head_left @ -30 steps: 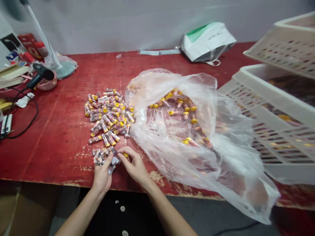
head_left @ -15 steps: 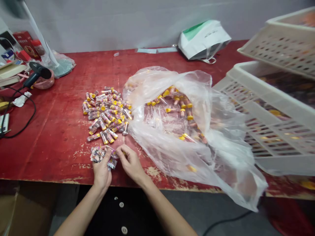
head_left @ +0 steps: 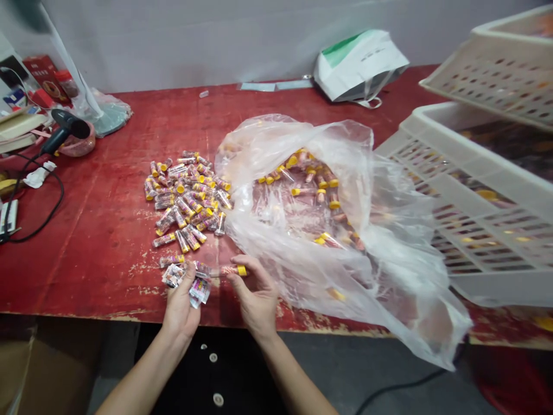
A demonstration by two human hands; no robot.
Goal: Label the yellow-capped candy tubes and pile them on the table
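Observation:
My left hand [head_left: 179, 305] is shut on a loose bunch of printed wrappers [head_left: 184, 282] near the table's front edge. My right hand [head_left: 257, 294] pinches a clear tube with a yellow cap [head_left: 228, 271], which lies level, its far end close to the wrappers. Just beyond my hands lies a heap of several wrapped, yellow-capped tubes [head_left: 185, 199] on the red table [head_left: 86, 242]. To the right, a crumpled clear plastic bag [head_left: 302, 230] holds more capped tubes, some hidden behind its film.
Stacked white perforated plastic crates [head_left: 484, 173] stand at the right. A black hair dryer [head_left: 64, 129] with its cord, books [head_left: 19, 129] and a white carrier bag [head_left: 358, 69] sit along the table's far side. A cardboard box [head_left: 43, 374] stands below the front edge.
My right hand has moved right and now shows the yellow-capped tube pulled out from beside the wrappers. My left hand still holds the wrappers, with the bunch slightly more spread out.

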